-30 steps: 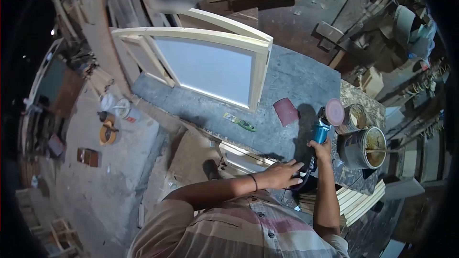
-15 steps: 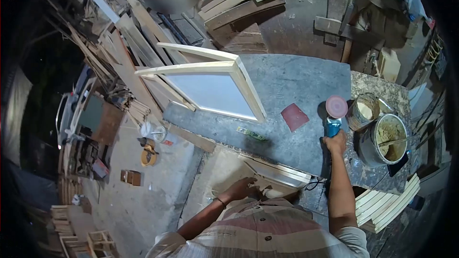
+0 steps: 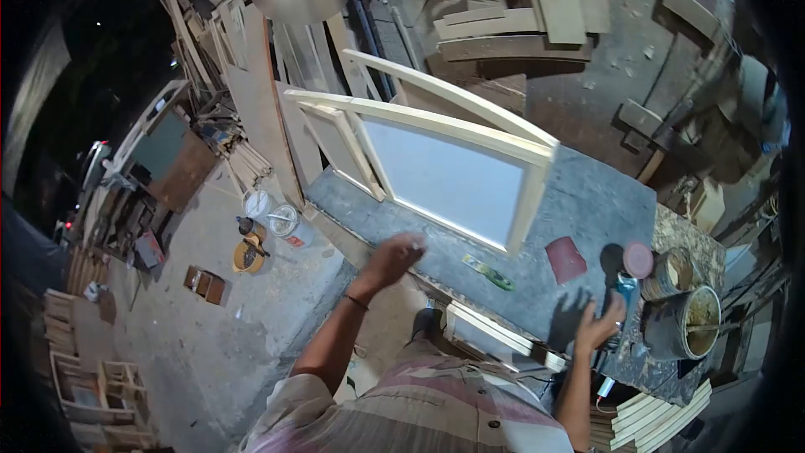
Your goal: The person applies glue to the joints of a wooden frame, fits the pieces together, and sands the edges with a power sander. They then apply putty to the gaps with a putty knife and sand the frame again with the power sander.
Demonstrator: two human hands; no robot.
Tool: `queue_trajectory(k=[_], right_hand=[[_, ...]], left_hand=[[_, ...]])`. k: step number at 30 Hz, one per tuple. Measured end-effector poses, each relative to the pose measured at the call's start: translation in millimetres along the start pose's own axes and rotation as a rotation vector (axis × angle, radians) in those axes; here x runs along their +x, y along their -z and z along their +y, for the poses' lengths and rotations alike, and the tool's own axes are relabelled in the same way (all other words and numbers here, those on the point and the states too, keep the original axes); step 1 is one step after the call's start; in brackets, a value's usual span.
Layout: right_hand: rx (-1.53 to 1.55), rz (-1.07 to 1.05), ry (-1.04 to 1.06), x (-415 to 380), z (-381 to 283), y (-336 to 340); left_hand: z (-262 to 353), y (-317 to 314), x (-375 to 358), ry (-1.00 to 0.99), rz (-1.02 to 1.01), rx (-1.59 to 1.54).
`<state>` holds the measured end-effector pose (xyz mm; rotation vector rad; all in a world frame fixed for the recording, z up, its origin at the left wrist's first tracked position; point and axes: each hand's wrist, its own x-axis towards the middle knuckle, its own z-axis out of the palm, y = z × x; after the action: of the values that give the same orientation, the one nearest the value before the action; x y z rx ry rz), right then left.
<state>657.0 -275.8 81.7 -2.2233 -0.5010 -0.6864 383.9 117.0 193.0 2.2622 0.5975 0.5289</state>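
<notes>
My left hand [image 3: 392,262] is raised over the front edge of the grey table, fingers loosely stretched toward a wooden frame with a pale panel [image 3: 449,180]. It holds nothing, and its fingertips are slightly blurred. The frame stands upright on the table, with a second wooden rail [image 3: 453,94] behind it. At the right, my right hand [image 3: 598,329] is open, fingers apart, just beside a blue power sander [image 3: 625,289] with a reddish round pad [image 3: 637,260] facing up. A dark red sheet of sandpaper [image 3: 566,260] and a green-handled scraper [image 3: 488,272] lie between my hands.
Two containers, a smaller can [image 3: 668,273] and a bucket of paste [image 3: 698,315], stand on the speckled board at right. Light wooden strips [image 3: 662,419] are stacked below it. Several boards [image 3: 520,29] lie beyond the table. Tubs [image 3: 283,220] sit at left.
My right hand has let go of the sander and opened beside it. My left hand has risen from near my waist toward the frame. The view has turned, shifting the table contents rightward.
</notes>
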Motion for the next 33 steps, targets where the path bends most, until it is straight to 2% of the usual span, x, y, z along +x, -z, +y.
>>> queue_trajectory(k=[1, 2, 3, 4, 5, 7, 11, 13, 15, 18, 21, 23, 26, 30, 32, 33], right_hand=[[0.074, -0.06, 0.031, -24, -6, -33], [0.216, -0.167, 0.043, -35, -40, -54], [0.254, -0.366, 0.044, -35, -82, -65], [0.311, -0.469, 0.098, -39, -108, -87], [0.248, -0.56, 0.1, -40, -143, -98], [0.094, -0.65, 0.153, -53, -171, -134], [-0.169, -0.718, 0.257, -69, -191, -165], [-0.185, -0.771, 0.105, -72, -187, -172], [-0.226, -0.755, 0.084, -75, -187, -172], [-0.183, -0.787, 0.059, -67, -195, -165], [-0.105, -0.742, 0.032, -67, -189, -164], [-0.082, -0.688, 0.072, -70, -180, -166], [-0.169, -0.777, -0.005, -72, -183, -159], [-0.004, -0.744, -0.129, -80, -208, -137], [0.136, -0.743, -0.28, -86, -221, -123], [0.134, -0.734, -0.291, -91, -220, -119]], left_hand=[[-14, 24, 16, -0.215, 0.124, 0.068], [-20, 47, 29, -0.168, 0.142, 0.039], [-28, 70, 42, -0.119, 0.16, 0.008], [-46, 87, 54, -0.153, 0.214, -0.009], [-55, 110, 68, -0.151, 0.232, 0.045], [-75, 145, 88, -0.025, 0.326, 0.009], [-123, 205, 123, -0.055, 0.469, -0.054], [-139, 227, 140, -0.004, 0.547, -0.229], [-136, 241, 151, -0.033, 0.591, -0.225], [-109, 237, 166, -0.283, 0.656, -0.122], [-62, 214, 178, -0.577, 0.533, 0.001], [-25, 195, 187, -0.705, 0.329, -0.005], [24, 165, 210, -0.945, 0.254, 0.112], [57, 130, 238, -1.007, 0.151, 0.07], [58, 109, 248, -0.86, -0.084, 0.182], [62, 110, 250, -0.871, -0.092, 0.178]])
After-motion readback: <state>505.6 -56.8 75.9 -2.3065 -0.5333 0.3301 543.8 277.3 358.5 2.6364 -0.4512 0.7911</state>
